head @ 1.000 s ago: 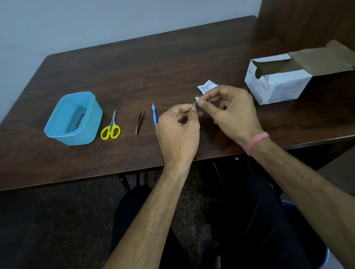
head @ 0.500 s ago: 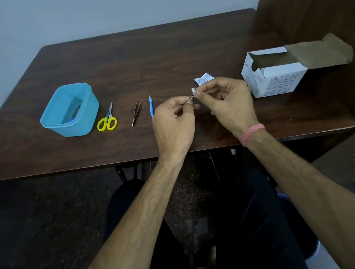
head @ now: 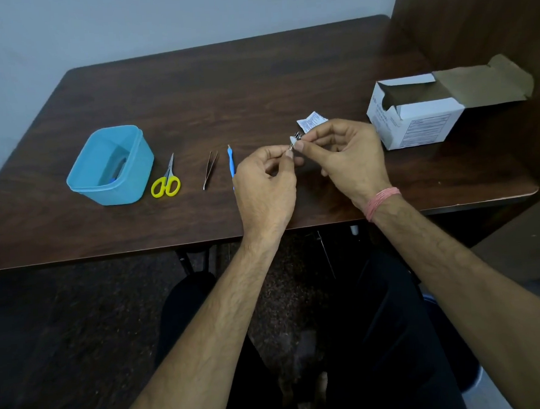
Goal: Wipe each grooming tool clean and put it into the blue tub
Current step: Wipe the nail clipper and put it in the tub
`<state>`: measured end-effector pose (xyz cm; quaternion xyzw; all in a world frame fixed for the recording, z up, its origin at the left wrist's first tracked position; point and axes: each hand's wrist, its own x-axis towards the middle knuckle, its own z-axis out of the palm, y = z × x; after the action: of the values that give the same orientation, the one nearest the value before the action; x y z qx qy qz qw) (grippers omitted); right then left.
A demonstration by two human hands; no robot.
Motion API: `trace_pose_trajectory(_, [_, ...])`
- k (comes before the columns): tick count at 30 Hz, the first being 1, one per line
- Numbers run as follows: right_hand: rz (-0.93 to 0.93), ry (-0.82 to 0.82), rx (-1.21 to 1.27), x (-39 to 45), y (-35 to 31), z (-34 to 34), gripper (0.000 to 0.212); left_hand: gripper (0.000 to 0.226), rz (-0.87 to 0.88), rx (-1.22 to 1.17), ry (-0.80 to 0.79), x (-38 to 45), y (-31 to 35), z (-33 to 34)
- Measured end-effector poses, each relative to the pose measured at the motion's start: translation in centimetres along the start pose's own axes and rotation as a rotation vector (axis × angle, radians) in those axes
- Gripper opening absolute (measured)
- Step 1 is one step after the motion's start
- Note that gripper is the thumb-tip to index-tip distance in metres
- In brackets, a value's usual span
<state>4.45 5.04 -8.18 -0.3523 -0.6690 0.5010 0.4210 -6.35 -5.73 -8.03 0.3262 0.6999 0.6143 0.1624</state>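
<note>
My left hand [head: 266,185] pinches the near end of a small metal grooming tool [head: 297,138] above the table. My right hand [head: 345,161] pinches a small white wipe [head: 292,142] around that tool's shaft. The tool's far end sticks out past my right thumb. On the table to the left lie a blue-handled tool [head: 230,162], metal tweezers [head: 210,169] and yellow-handled scissors [head: 166,179]. The blue tub [head: 114,166] stands at the far left of this row, with something blue lying inside it.
A torn white wipe sachet [head: 311,121] lies just behind my right hand. An open white cardboard box [head: 421,116] sits at the right end of the dark wooden table [head: 223,90]. A wooden panel rises to the right.
The wipe has slid along the metal tool between my fingers. Both hands stay close together over the same part of the table; the head camera has shifted slightly.
</note>
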Motion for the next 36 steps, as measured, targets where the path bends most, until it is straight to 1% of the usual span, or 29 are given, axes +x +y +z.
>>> trace_pose_trajectory(2, [-0.008, 0.002, 0.000, -0.02, -0.06, -0.04, 0.013, 0.013, 0.001, 0.003, 0.000, -0.01, 0.01, -0.01])
trace_pose_trajectory(5, [-0.034, -0.072, 0.007, -0.14, -0.19, 0.00, 0.013, 0.012, 0.017, 0.000, -0.009, 0.02, 0.06, -0.10])
trace_pose_trajectory(6, [-0.040, -0.075, 0.004, -0.14, -0.16, 0.02, 0.013, 0.012, 0.021, -0.001, -0.011, 0.02, 0.03, -0.15])
trace_pose_trajectory(10, [-0.034, 0.000, -0.011, 0.16, 0.07, -0.13, 0.012, 0.012, 0.021, 0.020, -0.018, -0.01, 0.08, -0.17])
trace_pose_trajectory(14, [-0.069, -0.080, 0.045, 0.06, 0.03, -0.05, 0.011, 0.014, 0.032, 0.034, -0.010, -0.14, 0.33, -0.15])
trace_pose_trajectory(18, [-0.068, 0.022, -0.002, 0.32, 0.18, -0.01, 0.010, 0.014, 0.032, 0.059, -0.007, -0.18, 0.37, -0.16])
trace_pose_trajectory(22, [-0.099, -0.061, 0.023, -0.10, 0.11, -0.09, 0.010, 0.014, 0.039, 0.041, -0.008, -0.25, 0.24, -0.19])
trace_pose_trajectory(23, [-0.096, -0.048, 0.021, -0.12, 0.11, -0.07, 0.010, 0.014, 0.044, 0.044, -0.008, -0.25, 0.19, -0.20])
trace_pose_trajectory(26, [-0.080, 0.061, -0.022, 0.05, 0.00, -0.11, 0.010, 0.014, 0.058, 0.074, 0.003, -0.24, 0.13, -0.16])
trace_pose_trajectory(27, [-0.082, 0.065, -0.020, 0.04, -0.04, -0.14, 0.010, 0.014, 0.060, 0.078, 0.004, -0.24, 0.14, -0.13])
trace_pose_trajectory(31, [-0.096, -0.047, -0.015, -0.29, 0.01, -0.05, 0.010, 0.014, 0.050, 0.045, -0.002, -0.29, 0.03, -0.19])
trace_pose_trajectory(33, [-0.091, -0.019, -0.022, -0.11, 0.11, -0.03, 0.009, 0.014, 0.049, 0.050, -0.011, -0.22, -0.01, -0.23])
trace_pose_trajectory(36, [-0.078, 0.095, -0.013, 0.19, 0.20, -0.18, 0.010, 0.013, 0.049, 0.097, -0.034, -0.22, -0.17, -0.15])
